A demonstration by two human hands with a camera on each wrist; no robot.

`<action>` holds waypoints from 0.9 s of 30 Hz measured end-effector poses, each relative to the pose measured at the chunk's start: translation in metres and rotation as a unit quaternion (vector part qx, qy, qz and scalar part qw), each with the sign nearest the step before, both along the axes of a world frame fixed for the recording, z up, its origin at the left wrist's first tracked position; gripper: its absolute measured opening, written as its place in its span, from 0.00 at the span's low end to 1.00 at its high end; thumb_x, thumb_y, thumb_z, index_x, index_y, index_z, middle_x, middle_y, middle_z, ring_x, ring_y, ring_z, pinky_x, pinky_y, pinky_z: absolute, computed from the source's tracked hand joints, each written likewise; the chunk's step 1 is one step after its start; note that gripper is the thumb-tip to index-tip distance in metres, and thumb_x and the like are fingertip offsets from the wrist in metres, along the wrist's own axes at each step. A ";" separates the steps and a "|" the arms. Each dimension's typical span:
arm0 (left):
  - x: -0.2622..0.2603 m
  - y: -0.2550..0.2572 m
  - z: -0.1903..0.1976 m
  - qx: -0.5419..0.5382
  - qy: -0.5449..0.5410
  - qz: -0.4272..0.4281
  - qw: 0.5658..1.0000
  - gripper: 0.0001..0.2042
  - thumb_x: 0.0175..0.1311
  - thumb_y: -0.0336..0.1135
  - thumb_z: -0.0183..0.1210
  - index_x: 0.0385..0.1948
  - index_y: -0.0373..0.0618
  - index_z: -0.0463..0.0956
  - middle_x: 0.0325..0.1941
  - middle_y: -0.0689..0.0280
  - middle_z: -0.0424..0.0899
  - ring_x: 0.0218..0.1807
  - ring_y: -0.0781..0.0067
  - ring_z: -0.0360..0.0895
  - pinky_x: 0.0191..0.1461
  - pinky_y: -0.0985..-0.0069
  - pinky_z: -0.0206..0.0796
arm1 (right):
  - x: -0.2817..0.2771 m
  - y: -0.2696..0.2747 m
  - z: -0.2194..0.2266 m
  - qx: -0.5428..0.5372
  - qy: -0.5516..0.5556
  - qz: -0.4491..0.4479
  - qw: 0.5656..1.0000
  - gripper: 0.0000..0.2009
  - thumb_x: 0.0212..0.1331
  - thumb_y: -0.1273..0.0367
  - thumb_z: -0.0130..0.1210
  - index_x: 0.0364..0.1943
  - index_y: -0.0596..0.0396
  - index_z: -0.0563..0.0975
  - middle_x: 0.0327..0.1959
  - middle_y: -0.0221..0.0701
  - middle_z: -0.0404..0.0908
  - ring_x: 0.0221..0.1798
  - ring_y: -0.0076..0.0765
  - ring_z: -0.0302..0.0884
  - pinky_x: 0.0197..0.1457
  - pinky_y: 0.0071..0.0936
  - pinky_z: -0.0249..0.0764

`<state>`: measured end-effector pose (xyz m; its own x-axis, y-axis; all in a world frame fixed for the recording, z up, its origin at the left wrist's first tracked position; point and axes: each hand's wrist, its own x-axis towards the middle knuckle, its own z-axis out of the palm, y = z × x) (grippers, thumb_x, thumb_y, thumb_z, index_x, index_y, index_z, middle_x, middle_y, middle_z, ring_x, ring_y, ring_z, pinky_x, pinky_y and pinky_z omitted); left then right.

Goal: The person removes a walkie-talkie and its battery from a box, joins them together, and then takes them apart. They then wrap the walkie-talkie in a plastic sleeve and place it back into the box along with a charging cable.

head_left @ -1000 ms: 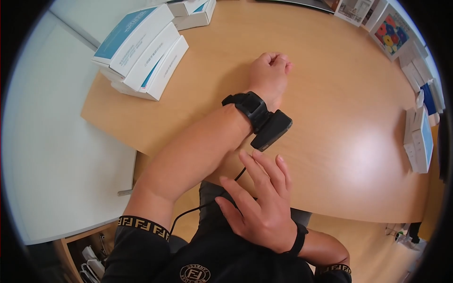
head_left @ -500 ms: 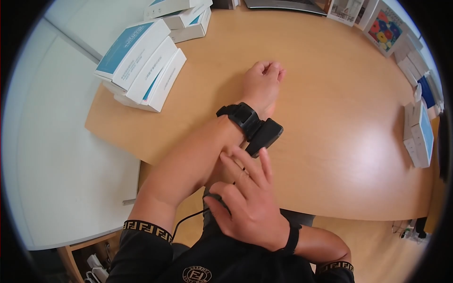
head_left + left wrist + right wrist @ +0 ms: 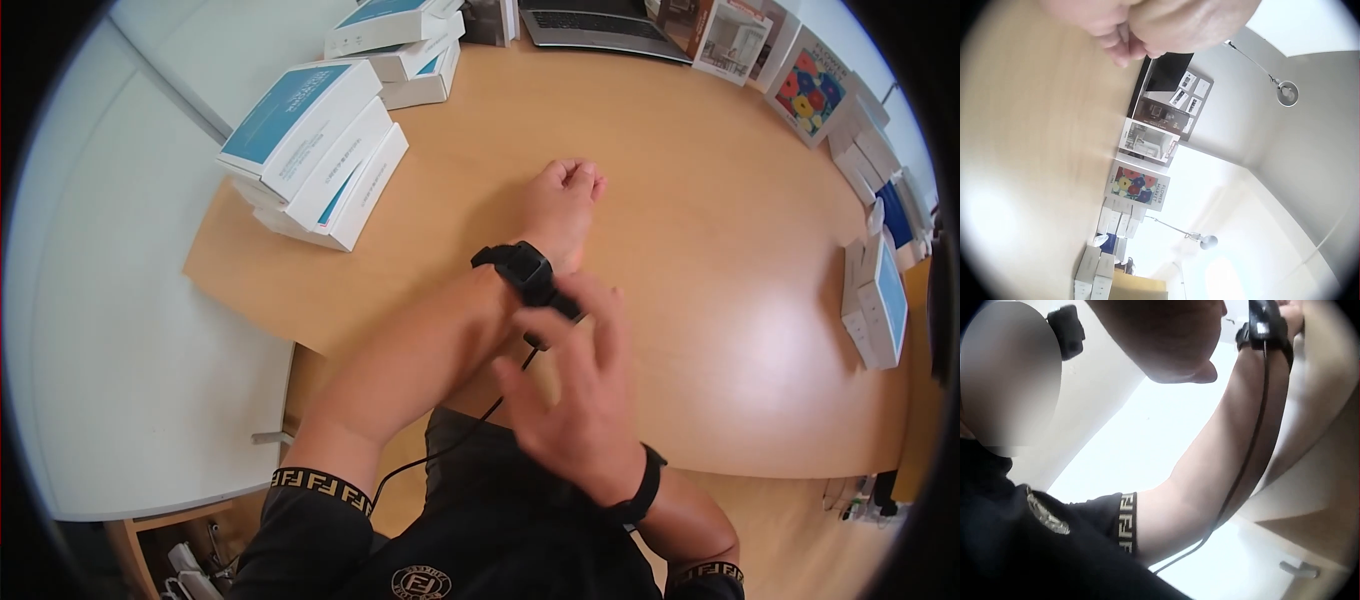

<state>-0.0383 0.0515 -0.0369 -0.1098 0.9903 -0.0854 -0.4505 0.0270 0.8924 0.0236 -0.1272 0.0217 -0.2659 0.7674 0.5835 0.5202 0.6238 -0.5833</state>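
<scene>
My left hand (image 3: 562, 195), fingers curled into a fist with nothing held, rests on the wooden table (image 3: 700, 230). Around that wrist sits a black strap (image 3: 525, 265) carrying a small black camera (image 3: 1264, 325), with a black cable (image 3: 1254, 447) running back along the forearm. My right hand (image 3: 580, 400), blurred by motion, hovers at the camera with its fingers spread and partly covers it in the head view. Only a dark part of the right hand (image 3: 1172, 337) shows in the right wrist view. Curled fingers of the left hand (image 3: 1191, 22) appear in the left wrist view.
White-and-teal boxes (image 3: 300, 150) are stacked at the left, with more boxes (image 3: 405, 50) behind. A laptop (image 3: 600, 30) stands at the back beside books (image 3: 735, 40) and a flower-covered book (image 3: 808, 85). More white boxes (image 3: 875, 300) line the right edge.
My right hand dipped back toward the forearm, fingers bent, then moved forward over the wrist camera. The head view has tilted up, showing more of the laptop. The left fist stays on the table.
</scene>
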 end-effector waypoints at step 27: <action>0.000 -0.009 0.006 0.031 0.034 -0.019 0.999 0.09 0.77 0.34 0.51 0.46 0.37 0.73 0.44 0.66 0.79 0.48 0.77 0.76 0.58 0.80 0.71 | 0.009 0.019 -0.006 -0.245 0.133 0.081 0.957 0.19 0.52 0.70 0.67 0.48 0.62 0.78 0.42 0.38 0.78 0.43 0.38 0.77 0.47 0.32 0.75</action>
